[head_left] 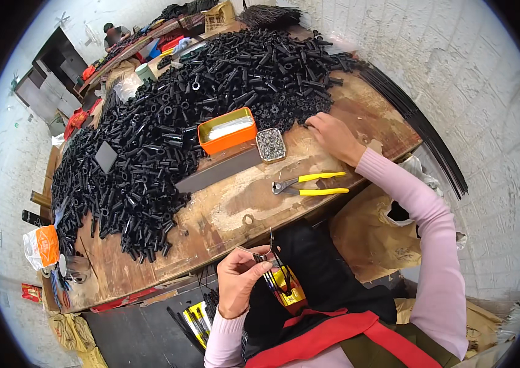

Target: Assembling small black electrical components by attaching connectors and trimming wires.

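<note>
Near the table's front edge, my left hand [241, 279] is closed round a bundle of thin black rods [279, 277]. A thin bent wire [271, 236] sticks up from the bundle. My right hand [335, 136] is on the table, fingers drawn together at the edge of a heap of small black ring-like parts [290, 110]; what they pinch is too small to make out. Yellow-handled cutting pliers [310, 183] lie on the wood below this hand. A small clear tray of tiny silvery metal pieces [271, 145] stands left of it, beside an orange box [228, 131] of thin pale wires.
A large pile of black tubular parts [149, 165] covers the back and left of the wooden table [223, 211]. Long black rods [416, 122] lean along the right wall. A glass mug [76, 268] stands at the left corner. Another person [114, 37] sits far back.
</note>
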{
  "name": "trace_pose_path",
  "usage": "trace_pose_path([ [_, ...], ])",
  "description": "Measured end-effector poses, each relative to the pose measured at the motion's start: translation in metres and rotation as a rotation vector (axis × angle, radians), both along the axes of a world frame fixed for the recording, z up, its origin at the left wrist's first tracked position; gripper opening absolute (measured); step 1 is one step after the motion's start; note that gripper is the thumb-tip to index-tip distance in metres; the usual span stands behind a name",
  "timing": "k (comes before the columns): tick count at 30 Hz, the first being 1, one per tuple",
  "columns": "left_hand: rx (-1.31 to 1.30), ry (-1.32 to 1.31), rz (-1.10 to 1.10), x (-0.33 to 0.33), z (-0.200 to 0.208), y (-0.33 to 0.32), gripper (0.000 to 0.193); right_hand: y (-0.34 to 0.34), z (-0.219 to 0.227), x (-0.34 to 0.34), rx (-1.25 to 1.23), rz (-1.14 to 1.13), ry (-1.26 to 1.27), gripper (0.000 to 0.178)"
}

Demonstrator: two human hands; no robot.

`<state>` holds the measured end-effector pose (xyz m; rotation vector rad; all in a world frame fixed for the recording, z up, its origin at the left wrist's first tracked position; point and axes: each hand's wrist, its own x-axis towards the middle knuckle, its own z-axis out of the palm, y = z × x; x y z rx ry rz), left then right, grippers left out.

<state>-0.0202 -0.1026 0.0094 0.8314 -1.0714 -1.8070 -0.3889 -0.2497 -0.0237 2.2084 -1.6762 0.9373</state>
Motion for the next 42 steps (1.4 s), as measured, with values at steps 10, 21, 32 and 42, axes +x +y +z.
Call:
trace_pose_path([
  [10,0.019,0.01,-0.196,-0.008,0.007,0.012,0.013,0.008,0.008,0.01,-0.012,-0.068,0.159,0.014],
  [21,-0.079,-0.054,-0.323,-0.012,0.052,0.055,0.047,0.181,0.125,0.117,0.848,0.625,-1.003,0.017],
  [32,-0.108,-0.054,-0.252,0.003,0.065,0.093,0.026,0.224,0.147,0.141,0.967,0.778,-0.891,0.018],
  [42,-0.087,-0.031,-0.203,0.009,0.059,0.093,0.019,0.226,0.142,0.152,0.887,0.722,-0.849,0.016],
])
